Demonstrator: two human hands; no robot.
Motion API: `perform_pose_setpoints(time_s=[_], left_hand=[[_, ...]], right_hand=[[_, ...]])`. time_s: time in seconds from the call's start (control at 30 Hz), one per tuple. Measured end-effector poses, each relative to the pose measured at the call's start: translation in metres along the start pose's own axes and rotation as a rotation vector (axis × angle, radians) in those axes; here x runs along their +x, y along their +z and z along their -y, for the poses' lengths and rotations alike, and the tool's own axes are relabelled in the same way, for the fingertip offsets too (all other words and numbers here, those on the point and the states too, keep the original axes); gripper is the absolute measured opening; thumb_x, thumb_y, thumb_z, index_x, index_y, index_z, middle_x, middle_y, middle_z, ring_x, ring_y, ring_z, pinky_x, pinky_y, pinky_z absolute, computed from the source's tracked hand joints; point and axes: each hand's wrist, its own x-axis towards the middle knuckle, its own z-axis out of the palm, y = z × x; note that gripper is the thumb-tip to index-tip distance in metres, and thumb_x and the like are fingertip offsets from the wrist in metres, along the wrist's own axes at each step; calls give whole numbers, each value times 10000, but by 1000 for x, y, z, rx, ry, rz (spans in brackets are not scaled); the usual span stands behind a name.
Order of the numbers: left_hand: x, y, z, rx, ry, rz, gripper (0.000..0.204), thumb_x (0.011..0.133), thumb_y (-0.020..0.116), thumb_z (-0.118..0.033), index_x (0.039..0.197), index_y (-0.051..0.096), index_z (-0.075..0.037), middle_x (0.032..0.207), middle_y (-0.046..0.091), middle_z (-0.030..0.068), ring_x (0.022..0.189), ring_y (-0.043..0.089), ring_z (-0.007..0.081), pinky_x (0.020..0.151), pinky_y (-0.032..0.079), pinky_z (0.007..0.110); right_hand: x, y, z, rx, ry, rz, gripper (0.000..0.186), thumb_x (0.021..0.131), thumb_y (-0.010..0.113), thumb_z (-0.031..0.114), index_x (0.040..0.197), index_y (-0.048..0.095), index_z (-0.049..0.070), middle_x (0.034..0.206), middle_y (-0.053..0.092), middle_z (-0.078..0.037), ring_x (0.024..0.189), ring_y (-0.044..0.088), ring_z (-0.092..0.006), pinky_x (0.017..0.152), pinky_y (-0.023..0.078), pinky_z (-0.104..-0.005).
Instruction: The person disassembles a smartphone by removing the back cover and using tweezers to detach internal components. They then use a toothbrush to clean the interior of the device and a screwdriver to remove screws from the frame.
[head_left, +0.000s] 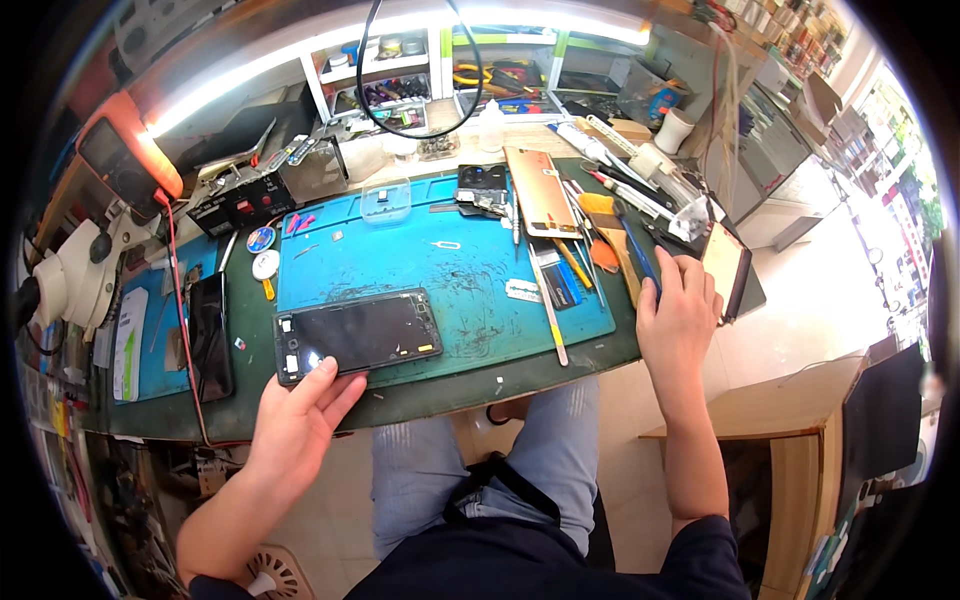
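Observation:
My left hand [304,408] grips the near left corner of a black smartphone [365,332] with its casing partly taken apart. The thumb lies on top and the fingers reach beneath the edge. The phone rests on a blue work mat [480,300]. At the bench's right side, my right hand [678,315] is closed, with thumb and fingertips at the near end of a slim blue tool [639,250]. Its tip kind cannot be made out. Beside it lie a brush [612,235] with a wooden handle and a gold phone back cover [541,190].
A screwdriver [515,220], a razor blade [524,290] and a clear plastic box [386,201] lie on the mat. Another dark phone [210,335] lies left, near a red cable [178,300]. A gold-framed phone [724,268] sits at the right edge. A black cable loop [476,75] hangs above.

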Motion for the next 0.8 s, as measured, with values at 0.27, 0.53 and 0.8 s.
perform_pose_setpoints(time_s=[0.27, 0.53, 0.8], left_hand=[[-13, -39, -32, 170, -298, -18, 323, 1157, 527, -230, 1356, 572, 20, 1326, 668, 275, 1160, 746, 342, 904, 670, 420], [-11, -51, -20, 96, -180, -1, 316, 1146, 563, -250, 1293, 655, 14, 1253, 748, 176, 1111, 770, 297, 815, 673, 371], [-49, -104, -27, 61, 38, -165, 307, 1132, 552, -221, 1270, 662, 30, 1066, 794, 168, 829, 803, 210, 565, 637, 276]], right_hand=[[49, 4, 120, 849, -508, 331, 364, 921, 780, 60, 1280, 717, 58, 1083, 761, -110, 994, 711, -291, 869, 573, -404], [43, 15, 144, 634, -638, 324, 288, 953, 684, -13, 1233, 714, 45, 1014, 671, -110, 891, 674, -301, 788, 550, -410], [-8, -104, 46, 516, -527, 1061, 321, 936, 718, 108, 1254, 680, 87, 953, 712, -96, 847, 725, -305, 658, 562, -419]])
